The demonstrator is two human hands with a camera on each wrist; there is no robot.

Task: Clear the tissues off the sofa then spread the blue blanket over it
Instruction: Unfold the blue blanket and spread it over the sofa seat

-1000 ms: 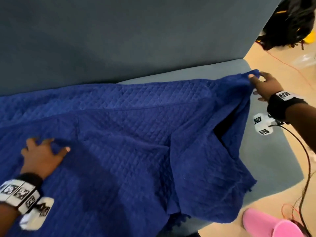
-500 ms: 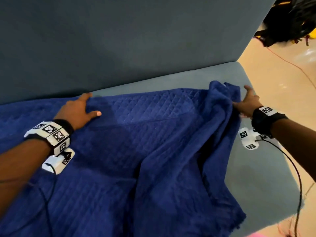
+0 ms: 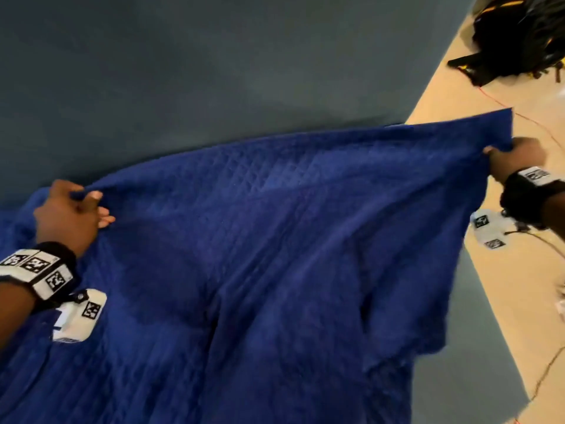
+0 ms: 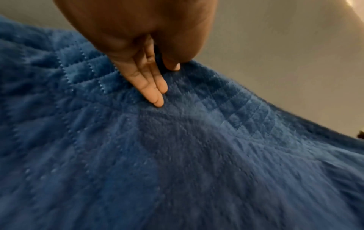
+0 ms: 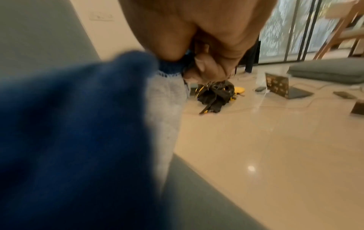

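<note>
Head view showed the blue blanket [image 3: 275, 255] stretched between the two hands above the sofa [image 3: 214, 71], its far edge running from the left hand [image 3: 68, 217] up to the right hand [image 3: 516, 160]. That edge passed under the left thumb and over the fingers [image 3: 104, 221] curled beneath it; at the other end a corner of the cloth rose just past the right hand's knuckles, out over the pale floor [image 3: 489, 301].

From the left wrist view, the blanket [image 4: 177, 155] filled most of the picture, and two straight fingers [image 4: 155, 91] lay flat against its quilted face while the thumb tip pressed the cloth close beside them, so the fold was pinched between thumb and fingers. The rest of the left hand [image 4: 138, 31] was cut off at the top of the picture.

Right wrist view was blurred near the lens: the blanket [image 5: 69, 132] was a dark blue mass, and only its stitched hem could be made out where it entered the right hand [image 5: 197, 46]. The fingers [image 5: 204, 68] were curled tight into a fist round that hem, with the thumb closing on it from the other side. How much cloth sat inside the fist could not be told. Most of the sofa seat was hidden under the blanket; a strip of it showed at the right end. A black and yellow bag [image 5: 214, 95] lay on the floor beyond the fist.
</note>
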